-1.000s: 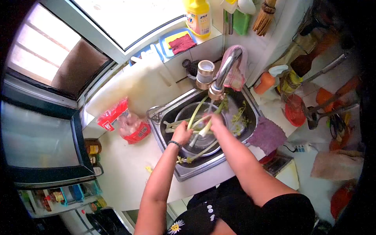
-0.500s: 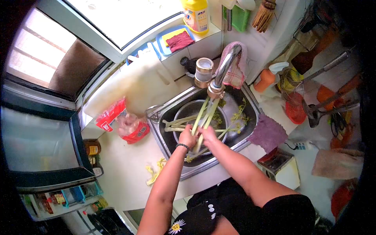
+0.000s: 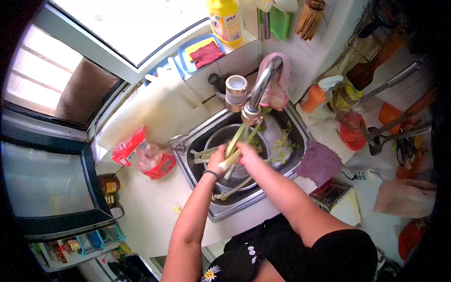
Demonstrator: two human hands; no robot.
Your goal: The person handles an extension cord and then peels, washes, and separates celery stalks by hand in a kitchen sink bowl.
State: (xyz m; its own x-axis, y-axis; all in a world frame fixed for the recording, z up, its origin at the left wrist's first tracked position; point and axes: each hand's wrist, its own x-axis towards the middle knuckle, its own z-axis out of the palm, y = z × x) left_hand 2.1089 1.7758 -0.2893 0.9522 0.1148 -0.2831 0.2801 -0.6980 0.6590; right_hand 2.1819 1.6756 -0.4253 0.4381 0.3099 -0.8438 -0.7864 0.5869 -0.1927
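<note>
Under the faucet (image 3: 265,87), my left hand (image 3: 217,160) is closed round pale green celery stalks (image 3: 235,141). Beside it on the right, my right hand (image 3: 246,153) is closed on the same stalks, its fingers slightly blurred. Both hands are over a round metal bowl (image 3: 213,136) inside the sink (image 3: 215,214). More stalks lie across the bowl's left side, and leafy celery tops (image 3: 281,146) rest at the right of the sink. The lower ends of the held stalks point down toward me.
A red and clear plastic bag (image 3: 155,161) lies on the counter (image 3: 145,211) left of the sink. A purple cloth (image 3: 319,162) hangs over the right edge. Behind are a cutting board (image 3: 141,110), a yellow bottle (image 3: 225,23) and an orange spray bottle (image 3: 314,97).
The hands have shifted slightly up and left with the stalks, which now tilt more. The whole view has also moved a little. Both hands still hold celery.
</note>
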